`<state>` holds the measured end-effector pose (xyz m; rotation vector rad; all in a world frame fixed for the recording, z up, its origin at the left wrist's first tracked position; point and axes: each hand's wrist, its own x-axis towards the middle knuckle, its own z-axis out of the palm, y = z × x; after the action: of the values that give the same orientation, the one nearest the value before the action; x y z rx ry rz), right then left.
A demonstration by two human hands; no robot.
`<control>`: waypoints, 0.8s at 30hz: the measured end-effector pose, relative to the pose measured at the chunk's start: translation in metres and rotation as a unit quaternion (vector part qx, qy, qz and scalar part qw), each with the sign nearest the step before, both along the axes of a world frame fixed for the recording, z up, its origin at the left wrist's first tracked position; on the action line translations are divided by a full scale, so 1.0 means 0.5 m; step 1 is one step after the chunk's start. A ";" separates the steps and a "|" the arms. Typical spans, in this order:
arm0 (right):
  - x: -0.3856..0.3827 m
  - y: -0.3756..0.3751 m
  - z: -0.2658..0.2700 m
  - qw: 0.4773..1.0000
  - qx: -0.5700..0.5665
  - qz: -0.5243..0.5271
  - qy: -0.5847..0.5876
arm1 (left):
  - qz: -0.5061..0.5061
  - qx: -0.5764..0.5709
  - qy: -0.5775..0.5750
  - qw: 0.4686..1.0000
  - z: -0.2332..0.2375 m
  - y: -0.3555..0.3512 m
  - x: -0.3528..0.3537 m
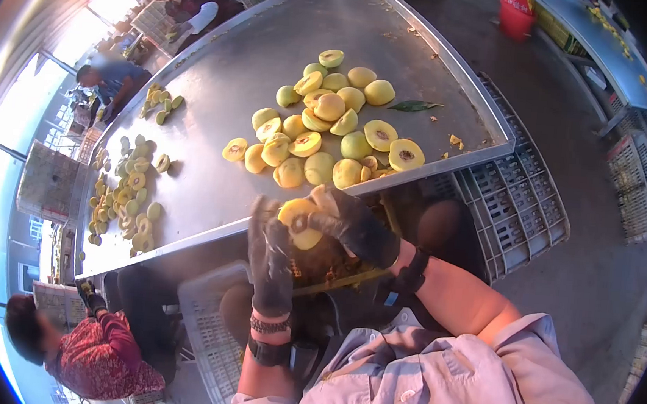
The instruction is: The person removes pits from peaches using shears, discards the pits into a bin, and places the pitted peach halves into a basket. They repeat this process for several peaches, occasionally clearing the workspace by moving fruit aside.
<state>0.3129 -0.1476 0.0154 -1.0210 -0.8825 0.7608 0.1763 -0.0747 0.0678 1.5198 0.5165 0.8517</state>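
A yellow peach half (pixel 307 237) is held between my two gloved hands, just off the table's near edge, its cut face and dark centre showing. My left hand (pixel 270 255) grips it from the left, fingers pointing up along its side. From the right, my right hand (pixel 359 228) closes on it, the fingers reaching over the cut face to the centre. Anything small in those fingers is hidden. Directly beyond my hands lies a pile of peach halves (pixel 305 144), some cut side up, some skin side up.
The metal table (pixel 216 118) has a raised rim. A green leaf (pixel 415 105) lies right of the pile, and more halves (pixel 137 181) lie at left. Plastic crates (pixel 518 194) stand beside the table; a white crate (pixel 212 307) is near my left arm. Several people work around the table.
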 end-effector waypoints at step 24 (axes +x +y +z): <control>-0.071 -0.070 -0.052 0.842 -0.177 -0.088 -0.503 | 0.140 0.066 0.041 0.987 -0.177 -0.019 -0.015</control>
<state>0.2776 -0.1825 -0.0107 -1.8696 -1.5379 0.1684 0.1687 -0.0842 -0.0207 1.6318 0.7591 1.0607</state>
